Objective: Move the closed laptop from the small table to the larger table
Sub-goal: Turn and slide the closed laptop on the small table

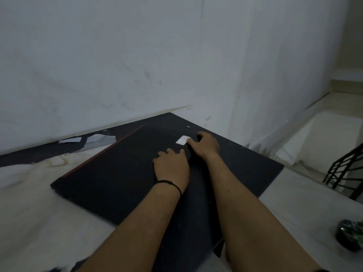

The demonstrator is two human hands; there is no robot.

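The closed laptop [117, 173] is lying flat on a dark worktop [245, 165] that is standing against a pale wall [137, 55]. The laptop's dark lid is facing up, a thin reddish edge is running along its far left side, and its near left corner is reaching out over a whitish, worn patch [29, 193] of the surface. Whether this worktop is the small or the larger one cannot be told from this view.

The left hand [171, 165] is lying palm down on the lid near its right edge, fingers spread and flat, gripping nothing. A thin black band [170, 183] is circling that wrist. The right hand [205, 145] is resting just beyond it, farther toward the wall, fingers loosely spread on the dark surface and closed on nothing; its fingertips are touching a small white label [182, 139]. Whether that label is sitting on the lid or on the worktop is hard to tell in the dim light.

Torn white scraps [94, 139] are lying by the wall behind the laptop. At the lower right, on the pale floor, a dark round container [350, 237] is holding something green and blurred. A black railing [345, 169] is showing at the right edge.
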